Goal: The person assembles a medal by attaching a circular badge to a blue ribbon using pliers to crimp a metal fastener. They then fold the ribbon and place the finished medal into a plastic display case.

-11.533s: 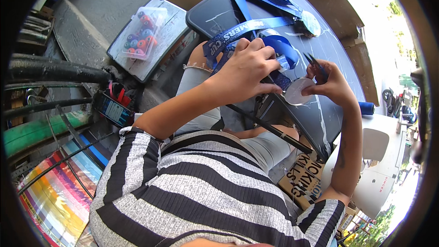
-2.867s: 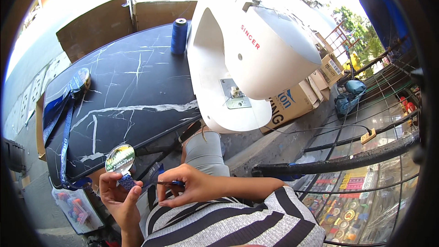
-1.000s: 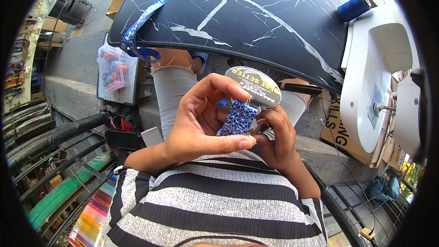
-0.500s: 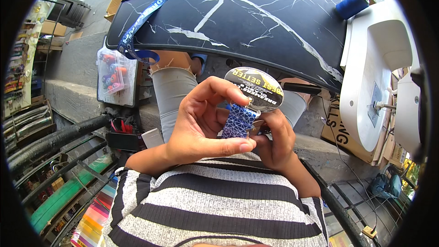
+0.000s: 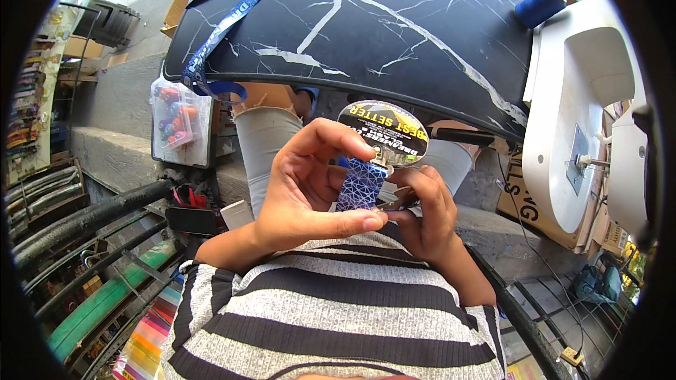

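My left hand [image 5: 292,193] holds a short folded piece of blue lanyard strap [image 5: 361,187] with white criss-cross lines, thumb below and fingers above. A metal fitting at the strap's upper end joins it to an oval badge [image 5: 386,134], black and yellow with print, which stands just beyond my fingertips. Close on the right, my right hand [image 5: 427,211] is closed in a pinch at the strap's edge. Between its thumb and forefinger shows a small dark, shiny piece [image 5: 403,201], too covered to name. A longer blue printed lanyard [image 5: 224,32] hangs over the table's left edge.
Ahead is a black table [image 5: 415,42] with white marble veins. A blue thread spool [image 5: 541,6] lies at its right, beside a white machine [image 5: 556,183]. On the left sit a clear box [image 5: 176,123] of coloured spools and metal rails [image 5: 105,214]. Cardboard [image 5: 524,200] stands lower right.
The strap and badge have shifted slightly left, and the strap stands more upright. My right hand has drawn a little away from it, showing more of the small dark piece.
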Motion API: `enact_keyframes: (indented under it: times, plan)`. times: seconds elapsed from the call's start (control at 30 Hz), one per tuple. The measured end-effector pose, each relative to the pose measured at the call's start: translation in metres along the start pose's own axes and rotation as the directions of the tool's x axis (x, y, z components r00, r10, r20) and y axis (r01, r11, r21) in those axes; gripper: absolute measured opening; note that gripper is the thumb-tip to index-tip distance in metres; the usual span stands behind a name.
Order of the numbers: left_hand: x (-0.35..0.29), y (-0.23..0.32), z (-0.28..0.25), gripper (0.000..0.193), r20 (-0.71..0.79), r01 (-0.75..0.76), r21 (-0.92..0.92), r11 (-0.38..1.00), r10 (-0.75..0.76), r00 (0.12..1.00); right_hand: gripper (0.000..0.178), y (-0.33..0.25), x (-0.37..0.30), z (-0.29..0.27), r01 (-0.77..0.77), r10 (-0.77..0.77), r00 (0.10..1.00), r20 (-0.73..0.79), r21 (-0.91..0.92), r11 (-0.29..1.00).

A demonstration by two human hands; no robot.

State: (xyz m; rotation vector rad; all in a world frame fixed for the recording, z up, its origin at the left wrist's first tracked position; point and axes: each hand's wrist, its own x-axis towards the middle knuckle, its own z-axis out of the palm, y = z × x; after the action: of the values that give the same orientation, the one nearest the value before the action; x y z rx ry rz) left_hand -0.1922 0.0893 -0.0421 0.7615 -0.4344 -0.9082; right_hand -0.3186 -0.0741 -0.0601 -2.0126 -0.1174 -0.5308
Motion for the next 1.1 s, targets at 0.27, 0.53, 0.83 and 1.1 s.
enact_keyframes:
  times: [0.27, 0.53, 0.83, 1.1]
  plan:
    - [0.002, 0.019, -0.008, 0.034, 0.037, -0.167, 0.328, 0.93, 0.164, 0.986, 0.043, 0.007, -0.011, -0.003, -0.086, 0.142, 0.965, -0.222, 0.243, 0.966]
    - [0.009, 0.152, -0.028, 0.014, -0.033, -0.214, 0.721, 0.659, 0.34, 0.94, 0.042, 0.01, -0.019, -0.015, -0.117, 0.17, 0.967, -0.188, 0.266, 0.957]
    - [0.213, 0.201, -0.092, 0.053, 0.155, -0.171, 0.917, 0.362, 0.072, 0.985, 0.035, -0.008, -0.01, -0.017, -0.098, 0.111, 0.993, -0.049, 0.22, 0.971]
    - [0.299, 0.161, -0.137, 0.046, -0.141, 0.172, 0.953, 0.249, -0.139, 0.98, 0.036, -0.023, -0.034, -0.041, -0.195, 0.203, 0.976, -0.073, 0.104, 0.975]
